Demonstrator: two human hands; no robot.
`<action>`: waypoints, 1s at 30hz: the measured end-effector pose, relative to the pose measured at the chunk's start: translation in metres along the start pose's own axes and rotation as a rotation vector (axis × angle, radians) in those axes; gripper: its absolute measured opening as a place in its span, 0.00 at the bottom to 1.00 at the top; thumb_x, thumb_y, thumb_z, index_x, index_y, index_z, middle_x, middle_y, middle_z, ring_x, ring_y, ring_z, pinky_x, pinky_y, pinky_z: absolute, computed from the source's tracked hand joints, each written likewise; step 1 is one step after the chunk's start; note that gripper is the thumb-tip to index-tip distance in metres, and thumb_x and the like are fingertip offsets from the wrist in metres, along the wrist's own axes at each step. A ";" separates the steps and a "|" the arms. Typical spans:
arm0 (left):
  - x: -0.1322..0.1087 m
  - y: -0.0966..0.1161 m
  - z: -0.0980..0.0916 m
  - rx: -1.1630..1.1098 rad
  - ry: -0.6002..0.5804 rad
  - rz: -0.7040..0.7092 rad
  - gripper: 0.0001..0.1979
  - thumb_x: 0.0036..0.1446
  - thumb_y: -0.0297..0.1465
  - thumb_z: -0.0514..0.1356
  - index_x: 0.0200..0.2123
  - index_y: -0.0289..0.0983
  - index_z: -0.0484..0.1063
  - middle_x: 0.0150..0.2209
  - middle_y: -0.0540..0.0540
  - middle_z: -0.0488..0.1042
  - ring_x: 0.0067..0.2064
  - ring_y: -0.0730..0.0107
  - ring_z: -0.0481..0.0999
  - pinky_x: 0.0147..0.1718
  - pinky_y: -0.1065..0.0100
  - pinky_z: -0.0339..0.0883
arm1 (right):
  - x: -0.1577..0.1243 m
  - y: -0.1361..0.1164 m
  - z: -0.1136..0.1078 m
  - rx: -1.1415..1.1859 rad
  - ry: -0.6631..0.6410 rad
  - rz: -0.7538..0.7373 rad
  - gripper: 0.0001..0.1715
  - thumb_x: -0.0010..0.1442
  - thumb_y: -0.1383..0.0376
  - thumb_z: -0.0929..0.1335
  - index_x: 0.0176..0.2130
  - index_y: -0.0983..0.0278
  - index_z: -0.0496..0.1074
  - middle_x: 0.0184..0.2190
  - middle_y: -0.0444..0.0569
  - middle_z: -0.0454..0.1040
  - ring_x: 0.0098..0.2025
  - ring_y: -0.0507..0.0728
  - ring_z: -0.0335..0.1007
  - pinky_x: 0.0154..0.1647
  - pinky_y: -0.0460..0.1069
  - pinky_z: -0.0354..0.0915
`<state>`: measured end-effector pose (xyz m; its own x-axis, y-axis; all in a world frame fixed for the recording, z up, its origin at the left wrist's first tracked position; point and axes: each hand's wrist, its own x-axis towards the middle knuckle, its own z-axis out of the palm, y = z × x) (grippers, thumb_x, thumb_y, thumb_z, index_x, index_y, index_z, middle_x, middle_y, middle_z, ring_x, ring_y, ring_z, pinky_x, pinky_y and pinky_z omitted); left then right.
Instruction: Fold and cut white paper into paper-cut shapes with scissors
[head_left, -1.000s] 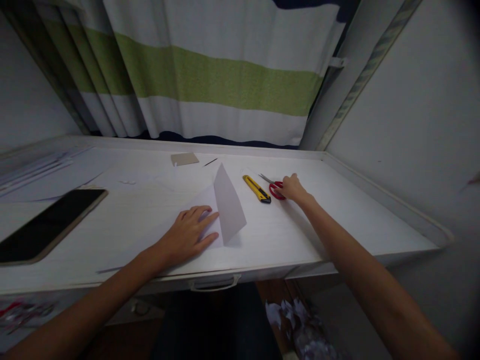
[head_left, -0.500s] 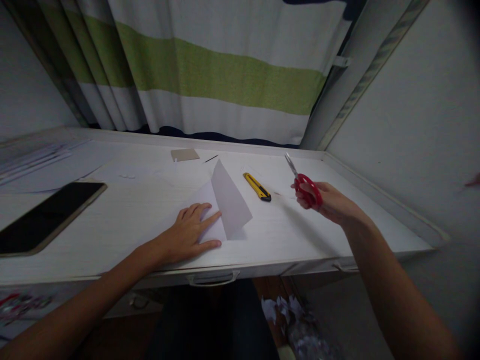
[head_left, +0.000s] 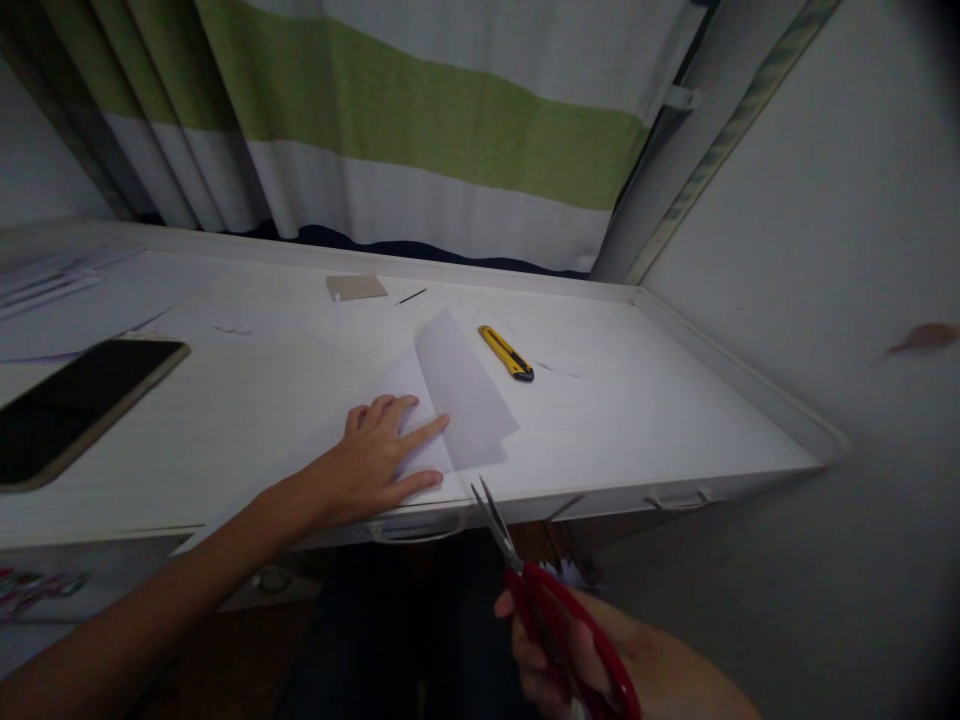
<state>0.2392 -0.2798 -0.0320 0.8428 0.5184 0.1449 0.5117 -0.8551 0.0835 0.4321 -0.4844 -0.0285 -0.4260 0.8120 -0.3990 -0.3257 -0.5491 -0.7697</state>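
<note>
White desk [head_left: 675, 400], left hand [head_left: 379, 455] spread on folded paper [head_left: 466, 398], right hand [head_left: 630, 637] curled around red-handled scissors [head_left: 523, 588].

"White counter [head_left: 637, 410] here, phone [head_left: 82, 410] over on the left!"
"And creased paper [head_left: 465, 390] near the middle, yellow cutter [head_left: 506, 353] right of it, beige card [head_left: 356, 287] at the far side!"

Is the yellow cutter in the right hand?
No, the right hand holds red-handled scissors while the yellow cutter lies on the desk.
</note>
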 end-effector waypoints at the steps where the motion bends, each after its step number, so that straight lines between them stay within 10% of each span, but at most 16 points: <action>1: -0.002 0.004 -0.002 -0.002 -0.003 0.007 0.29 0.52 0.48 0.44 0.56 0.45 0.51 0.52 0.35 0.54 0.52 0.44 0.52 0.43 0.47 0.49 | 0.002 0.005 0.001 0.013 -0.001 0.003 0.25 0.48 0.48 0.64 0.43 0.59 0.63 0.28 0.45 0.56 0.26 0.48 0.55 0.27 0.45 0.52; 30: -0.037 0.067 -0.004 0.281 -0.003 -0.012 0.25 0.56 0.35 0.48 0.57 0.46 0.48 0.55 0.32 0.53 0.50 0.42 0.57 0.38 0.49 0.55 | 0.004 0.046 0.036 0.150 0.074 -0.110 0.26 0.50 0.48 0.62 0.41 0.63 0.61 0.28 0.44 0.57 0.25 0.48 0.56 0.26 0.46 0.48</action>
<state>0.2415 -0.3561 -0.0276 0.8367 0.5286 0.1429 0.5474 -0.8147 -0.1913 0.3847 -0.5141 -0.0473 -0.3197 0.8780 -0.3563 -0.4914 -0.4751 -0.7299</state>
